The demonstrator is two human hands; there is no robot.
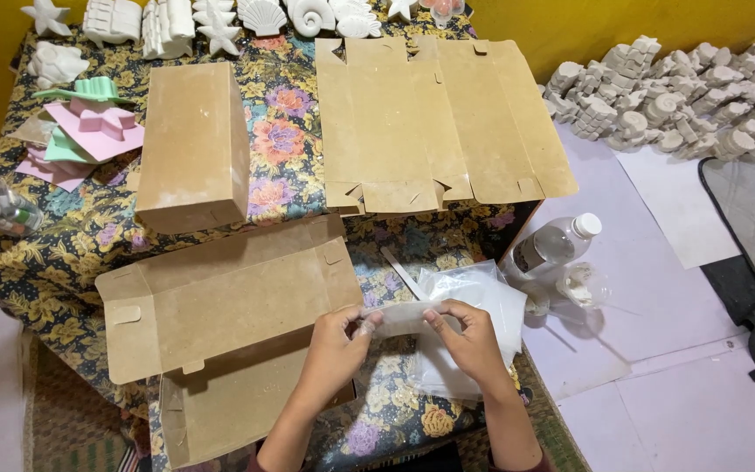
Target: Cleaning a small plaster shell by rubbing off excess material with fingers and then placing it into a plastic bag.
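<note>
My left hand (339, 339) and my right hand (467, 336) together pinch the top edge of a clear plastic bag (474, 297), stretched between them over the floral tablecloth (72, 253). More clear bags lie in a pile under my right hand. Just left of my left hand lies an open brown cardboard box (220, 306) with its lid flap spread out. A thin white strip (402, 273) rests above the bag.
A closed brown box (192, 144) and flat unfolded cardboard (434, 118) lie further back. White plaster shell and star figures (220, 22) line the far edge; pink and green moulds (89, 131) sit left. A plastic bottle (557, 243) and piled white figures (683, 96) lie on the floor right.
</note>
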